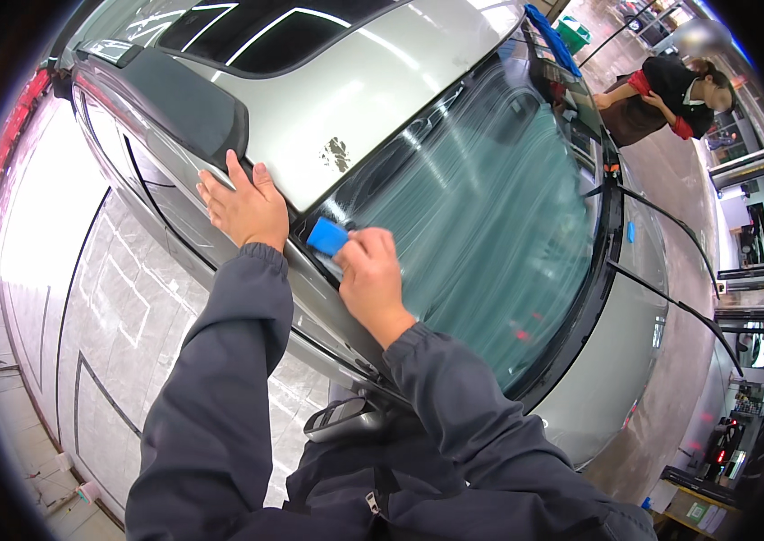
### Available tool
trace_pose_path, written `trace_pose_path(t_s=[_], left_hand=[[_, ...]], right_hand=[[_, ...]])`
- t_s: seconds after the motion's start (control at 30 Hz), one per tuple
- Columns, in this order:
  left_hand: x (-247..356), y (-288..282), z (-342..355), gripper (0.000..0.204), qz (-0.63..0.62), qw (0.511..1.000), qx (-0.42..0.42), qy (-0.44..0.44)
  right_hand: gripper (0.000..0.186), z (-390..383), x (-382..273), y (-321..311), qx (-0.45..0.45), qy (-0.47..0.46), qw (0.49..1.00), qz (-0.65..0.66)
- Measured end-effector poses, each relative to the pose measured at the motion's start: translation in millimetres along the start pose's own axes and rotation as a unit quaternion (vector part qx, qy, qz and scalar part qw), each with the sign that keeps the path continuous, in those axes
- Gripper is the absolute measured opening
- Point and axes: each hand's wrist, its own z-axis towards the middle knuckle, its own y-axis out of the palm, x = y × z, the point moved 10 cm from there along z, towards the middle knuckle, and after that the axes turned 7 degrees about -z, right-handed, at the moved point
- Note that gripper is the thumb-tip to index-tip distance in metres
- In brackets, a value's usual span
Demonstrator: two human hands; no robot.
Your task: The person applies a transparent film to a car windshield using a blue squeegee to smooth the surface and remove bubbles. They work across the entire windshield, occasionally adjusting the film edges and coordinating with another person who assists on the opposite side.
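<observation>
My left hand (247,209) lies open on the edge of the car roof (301,135), fingers spread, beside the front end of the dark roof rail (170,104). In my right hand (371,279) is a small blue scraper (328,236). Its blade is at the upper corner of the windshield (481,225), close to the pillar and roof edge on my side. Pale streaks and a wet-looking film cover much of the glass. The fingers hide the scraper's rear part. A dark, patchy mark (337,155) sits on the roof near the glass.
Two wiper arms (684,302) stand lifted off the glass. On the hood (598,343) lies a small blue piece (631,232). A person (671,99) stands across the car. Blue cloth (552,41) hangs at the far side, and the side mirror (343,417) juts out near my body.
</observation>
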Motion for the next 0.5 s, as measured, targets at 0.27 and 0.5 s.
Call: trace_pose_path(t_s=[0.27, 0.5], left_hand=[[-1.1, 1.4, -0.1, 0.058, 0.019, 1.000, -0.018, -0.010], [7.6, -3.8, 0.8, 0.057, 0.022, 0.999, -0.019, 0.013]], right_hand=[[0.009, 135.9, 182.0, -43.6, 0.079, 0.101, 0.984, -0.126], [0.002, 256.1, 352.5, -77.7, 0.111, 0.142, 0.970, -0.163]])
